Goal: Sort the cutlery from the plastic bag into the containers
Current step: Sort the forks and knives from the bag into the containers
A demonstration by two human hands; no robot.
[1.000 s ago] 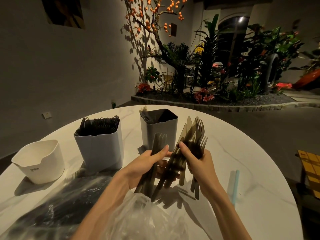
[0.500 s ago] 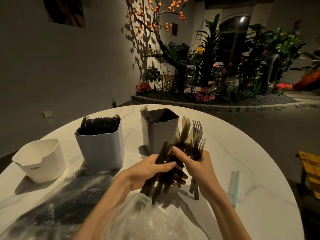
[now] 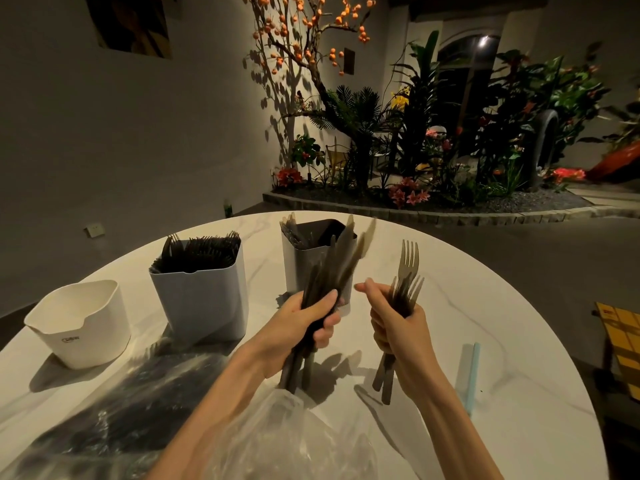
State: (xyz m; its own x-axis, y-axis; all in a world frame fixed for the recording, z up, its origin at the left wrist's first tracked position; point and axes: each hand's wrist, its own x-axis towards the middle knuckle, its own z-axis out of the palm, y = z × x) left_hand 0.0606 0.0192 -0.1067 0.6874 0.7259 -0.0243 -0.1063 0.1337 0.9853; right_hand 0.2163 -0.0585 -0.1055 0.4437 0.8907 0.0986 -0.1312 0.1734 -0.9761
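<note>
Round marble-veined worktop. Left hand: grip curled round smoky translucent plastic knives, before the grey square container. Right hand, just beside: grip clasping matching forks. Crinkled clear bag nearer, at the worktop edge.

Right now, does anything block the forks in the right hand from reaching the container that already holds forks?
Yes: the left hand with its knife bundle sits between the forks and the fork container.

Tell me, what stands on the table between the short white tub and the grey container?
In the head view, a taller white container packed with dark forks stands between the white tub and the grey container.
</note>
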